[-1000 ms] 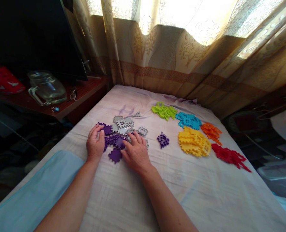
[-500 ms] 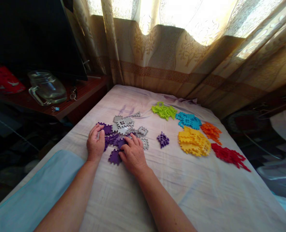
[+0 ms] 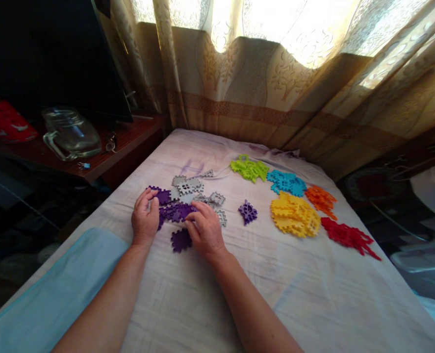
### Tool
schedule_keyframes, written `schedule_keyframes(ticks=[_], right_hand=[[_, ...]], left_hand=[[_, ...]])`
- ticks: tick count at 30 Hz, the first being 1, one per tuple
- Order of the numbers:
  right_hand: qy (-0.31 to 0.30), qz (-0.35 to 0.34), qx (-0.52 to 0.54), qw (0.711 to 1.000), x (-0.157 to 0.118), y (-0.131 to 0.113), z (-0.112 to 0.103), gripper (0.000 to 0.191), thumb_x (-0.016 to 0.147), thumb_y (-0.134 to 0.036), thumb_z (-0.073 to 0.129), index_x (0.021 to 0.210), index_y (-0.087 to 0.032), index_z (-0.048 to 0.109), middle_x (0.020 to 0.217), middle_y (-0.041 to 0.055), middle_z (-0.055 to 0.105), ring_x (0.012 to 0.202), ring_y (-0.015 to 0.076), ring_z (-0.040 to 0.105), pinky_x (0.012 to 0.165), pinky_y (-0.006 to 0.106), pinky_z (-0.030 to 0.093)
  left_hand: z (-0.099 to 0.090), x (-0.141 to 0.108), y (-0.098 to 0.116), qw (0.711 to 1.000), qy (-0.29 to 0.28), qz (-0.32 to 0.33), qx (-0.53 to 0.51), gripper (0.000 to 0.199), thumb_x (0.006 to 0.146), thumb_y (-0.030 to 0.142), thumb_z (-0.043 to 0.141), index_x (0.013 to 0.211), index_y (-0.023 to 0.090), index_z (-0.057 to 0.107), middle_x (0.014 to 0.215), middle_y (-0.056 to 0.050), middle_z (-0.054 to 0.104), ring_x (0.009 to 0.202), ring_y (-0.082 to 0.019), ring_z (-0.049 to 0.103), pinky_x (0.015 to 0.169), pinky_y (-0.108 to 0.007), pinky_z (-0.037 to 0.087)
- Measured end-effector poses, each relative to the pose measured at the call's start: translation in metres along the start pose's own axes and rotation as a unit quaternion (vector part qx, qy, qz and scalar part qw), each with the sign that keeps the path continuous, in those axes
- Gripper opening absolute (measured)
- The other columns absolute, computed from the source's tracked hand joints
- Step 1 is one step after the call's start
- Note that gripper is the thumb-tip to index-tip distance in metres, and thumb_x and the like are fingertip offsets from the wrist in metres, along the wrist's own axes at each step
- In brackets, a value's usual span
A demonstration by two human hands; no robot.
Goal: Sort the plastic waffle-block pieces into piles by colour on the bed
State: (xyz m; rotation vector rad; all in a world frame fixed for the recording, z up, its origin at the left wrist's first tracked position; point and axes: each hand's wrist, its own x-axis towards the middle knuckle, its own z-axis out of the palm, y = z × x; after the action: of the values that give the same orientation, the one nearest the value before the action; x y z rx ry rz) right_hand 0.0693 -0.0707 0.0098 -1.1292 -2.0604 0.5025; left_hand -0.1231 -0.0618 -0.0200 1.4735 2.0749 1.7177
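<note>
My left hand (image 3: 145, 219) lies at the left edge of the purple pile, its fingers loosely apart and touching the outermost purple pieces. At the pile's right side my right hand (image 3: 207, 229) pinches a purple interlocking toy piece (image 3: 185, 211) between thumb and fingers. Flat toothed purple pieces (image 3: 168, 213) lie between the hands. One square purple piece (image 3: 181, 240) sits nearer to me, partly under my right hand. Just beyond are grey toothed pieces (image 3: 191, 186), some with window cutouts. Off to the right is a small purple cluster (image 3: 247, 212).
Sorted piles run along the right: lime green (image 3: 249, 168), blue (image 3: 287, 183), orange (image 3: 320, 200), yellow (image 3: 294, 215) and red (image 3: 349, 236). A light blue cloth (image 3: 59, 289) covers the left edge of the bed-like surface. A glass jug (image 3: 72, 133) stands on the side table.
My right hand has shifted slightly right, drawing a purple piece with it. The square purple piece nearer to me has slid a little right. My left hand stays put.
</note>
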Motion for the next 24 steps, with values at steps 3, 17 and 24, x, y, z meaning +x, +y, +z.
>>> schedule_keyframes(ticks=[3, 17, 24], right_hand=[[0.040, 0.045, 0.083, 0.995, 0.007, 0.008, -0.013, 0.018, 0.091, -0.029, 0.048, 0.090, -0.023, 0.065, 0.114, 0.0077, 0.070, 0.106, 0.0196, 0.063, 0.095, 0.034, 0.047], [0.178, 0.311, 0.010, 0.934, 0.001, 0.115, -0.089, 0.043, 0.077, -0.056, 0.044, 0.080, -0.019, 0.066, 0.072, 0.0064, 0.068, 0.068, 0.0222, 0.060, 0.064, 0.032, 0.044], [0.165, 0.324, -0.109, 0.925, 0.001, 0.105, -0.095, 0.039, 0.079, -0.042, 0.043, 0.095, -0.019, 0.072, 0.089, 0.0102, 0.072, 0.076, 0.0232, 0.062, 0.070, 0.034, 0.045]], left_hand=[[0.000, 0.000, 0.000, 1.000, 0.000, 0.000, -0.004, 0.030, 0.090, 0.035, 0.050, 0.106, 0.018, 0.069, 0.126, -0.011, 0.065, 0.121, -0.022, 0.059, 0.109, -0.038, 0.043], [0.001, 0.001, -0.005, 1.000, 0.002, 0.006, -0.007, 0.030, 0.089, 0.036, 0.051, 0.106, 0.019, 0.069, 0.125, -0.010, 0.065, 0.121, -0.021, 0.059, 0.109, -0.038, 0.043], [0.001, 0.000, -0.003, 1.000, -0.002, -0.002, -0.010, 0.030, 0.089, 0.037, 0.051, 0.107, 0.019, 0.068, 0.127, -0.010, 0.064, 0.121, -0.022, 0.059, 0.108, -0.038, 0.043]])
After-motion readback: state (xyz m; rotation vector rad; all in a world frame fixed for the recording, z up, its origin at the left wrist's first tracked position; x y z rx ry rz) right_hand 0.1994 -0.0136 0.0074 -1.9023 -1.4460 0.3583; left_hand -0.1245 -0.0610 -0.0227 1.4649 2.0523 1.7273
